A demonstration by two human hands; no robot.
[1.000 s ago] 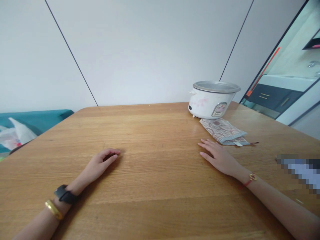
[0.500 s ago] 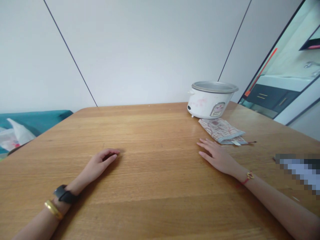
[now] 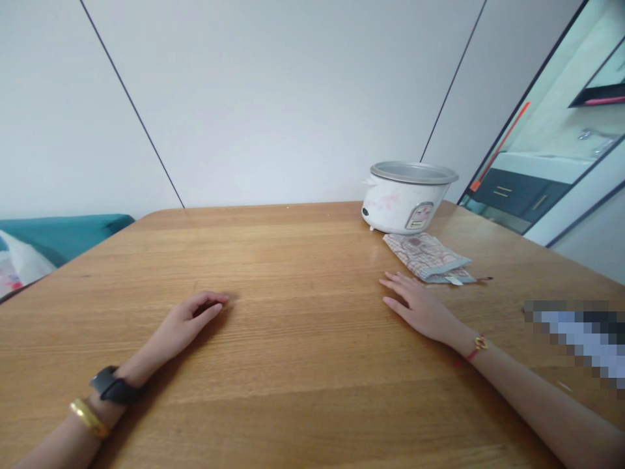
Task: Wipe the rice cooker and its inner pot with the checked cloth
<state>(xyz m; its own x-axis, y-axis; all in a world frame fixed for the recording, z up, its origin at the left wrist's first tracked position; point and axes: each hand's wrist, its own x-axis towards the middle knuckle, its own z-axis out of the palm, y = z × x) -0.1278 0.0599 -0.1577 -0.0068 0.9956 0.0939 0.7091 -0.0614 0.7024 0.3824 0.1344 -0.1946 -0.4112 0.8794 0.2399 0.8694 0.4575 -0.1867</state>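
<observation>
My left hand (image 3: 188,322) rests on its side on the wooden table (image 3: 293,339), fingers loosely curved, the thumb apart from them, holding nothing. A dark watch band (image 3: 116,385) and a gold bangle (image 3: 90,418) are on that wrist. Palm down on the right lies my right hand (image 3: 420,309), its fingers spread and nothing in them. Just beyond it is a folded patterned cloth (image 3: 427,257) with a blue-grey edge, a small tag and a loop. Behind the cloth stands a white rice cooker (image 3: 405,202), lidless; its bottom inside is hidden.
A pale wall (image 3: 273,98) rises behind the table. A teal seat (image 3: 73,234) with a white plastic bag (image 3: 24,260) is at the left. A pixelated object (image 3: 581,339) lies at the right edge. Through the doorway are a sink cabinet (image 3: 517,192) and a faucet (image 3: 596,140).
The whole view has shifted slightly, so everything appears a little further left. Both hands keep the same pose on the table; the cooker and cloth have not moved.
</observation>
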